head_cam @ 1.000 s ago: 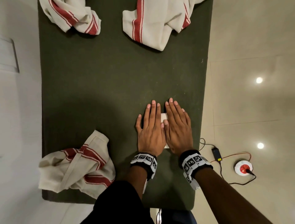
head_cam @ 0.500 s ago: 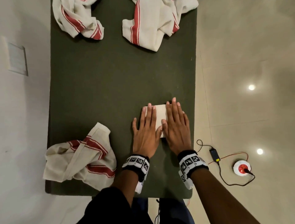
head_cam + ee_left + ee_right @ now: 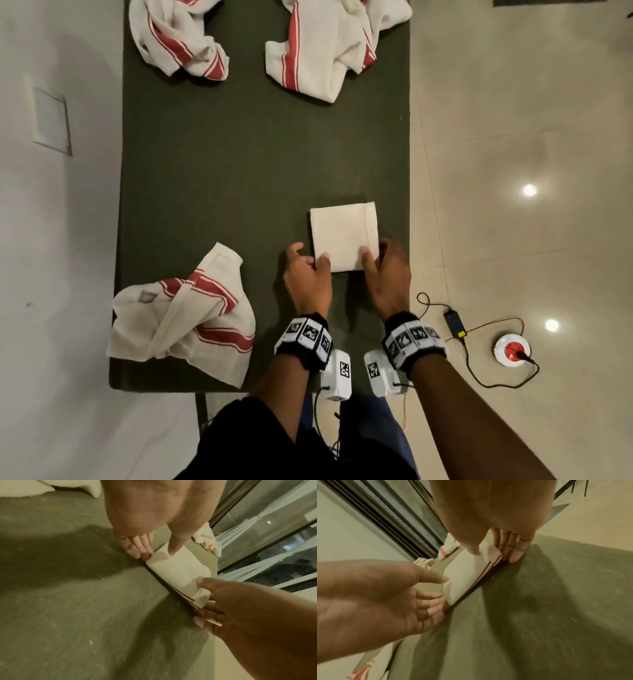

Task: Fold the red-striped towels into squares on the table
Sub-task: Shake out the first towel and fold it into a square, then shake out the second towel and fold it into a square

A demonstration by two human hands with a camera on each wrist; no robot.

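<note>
Head view: folded towel (image 3: pixel 344 236), plain cream square, red stripes at its near edge, near table's (image 3: pixel 212 164) right edge; left hand (image 3: pixel 308 277) and right hand (image 3: pixel 388 274) pinch near corners.

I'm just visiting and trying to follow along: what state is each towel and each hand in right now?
Folded towel: folded into a flat square, near edge pinched at both corners.
Left hand: pinches the near left corner.
Right hand: pinches the near right corner.
Near-left towel: crumpled, unfolded.
Far-left towel: crumpled, unfolded.
Far-right towel: crumpled, unfolded.
</note>
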